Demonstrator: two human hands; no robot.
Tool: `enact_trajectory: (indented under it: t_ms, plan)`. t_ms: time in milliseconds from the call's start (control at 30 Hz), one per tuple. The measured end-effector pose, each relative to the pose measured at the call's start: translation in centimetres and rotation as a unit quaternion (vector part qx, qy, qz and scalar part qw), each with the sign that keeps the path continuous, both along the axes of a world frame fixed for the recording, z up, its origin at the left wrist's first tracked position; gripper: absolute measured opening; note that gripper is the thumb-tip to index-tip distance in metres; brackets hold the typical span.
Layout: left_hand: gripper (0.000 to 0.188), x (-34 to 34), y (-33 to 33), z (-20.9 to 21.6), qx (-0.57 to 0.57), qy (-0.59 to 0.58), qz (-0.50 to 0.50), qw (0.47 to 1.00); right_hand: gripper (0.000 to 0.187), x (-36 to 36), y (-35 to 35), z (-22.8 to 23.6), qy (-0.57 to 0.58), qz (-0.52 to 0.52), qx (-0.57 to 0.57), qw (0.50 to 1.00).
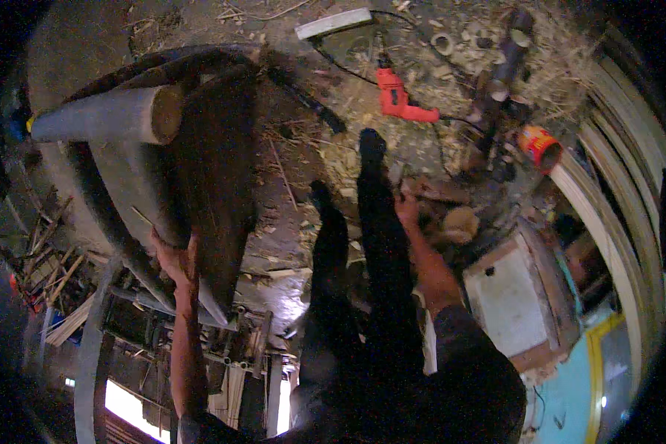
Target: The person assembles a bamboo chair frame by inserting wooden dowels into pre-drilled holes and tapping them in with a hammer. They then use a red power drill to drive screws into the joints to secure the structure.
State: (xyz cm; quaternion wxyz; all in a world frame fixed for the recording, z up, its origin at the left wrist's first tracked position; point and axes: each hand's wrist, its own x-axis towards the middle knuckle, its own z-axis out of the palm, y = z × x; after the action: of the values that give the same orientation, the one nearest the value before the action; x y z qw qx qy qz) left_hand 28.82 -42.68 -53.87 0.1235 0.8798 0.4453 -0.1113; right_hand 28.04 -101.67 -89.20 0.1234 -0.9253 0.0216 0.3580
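Note:
My left hand (174, 259) is closed round the lower end of a thick, rounded wooden leg (157, 200). That leg belongs to a large, dark wooden piece with curved legs, tipped on the floor at the left. One more leg, a thick round one (100, 117), points toward the far left, its pale cut end facing right. A thin stick pokes out beside my left fingers. Low beside my right leg, my right hand (407, 209) is near some wood blocks (440, 190) and a round wooden piece (460, 223). Dimness and blur hide its fingers.
A red-orange power drill (401, 98) lies ahead among wood chips, its cord near a white power strip (334, 24). An orange can (540, 148) stands at the right by long boards (607, 222). A pale panel (512, 296) is close on my right. Wood scraps (48, 274) pile up left.

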Motion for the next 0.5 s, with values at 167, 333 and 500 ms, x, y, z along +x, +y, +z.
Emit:
enact_trajectory:
  t_ms: [167,333,500]
  plan:
    - [0.086,2.3,-1.2,0.7,0.031,-0.047,-0.039,0.998,0.055,-5.5,-3.3,-12.1,0.047,0.095,-0.009,0.994]
    - [0.083,0.0,-0.5,-1.7,0.089,-0.02,-0.023,0.996,0.048,-5.7,-12.2,-18.6,0.087,-0.14,0.098,0.981]
    - [0.083,0.5,-1.2,0.1,0.077,-0.033,-0.06,0.995,0.04,-5.5,-3.2,-13.2,0.012,-0.019,0.067,0.997]
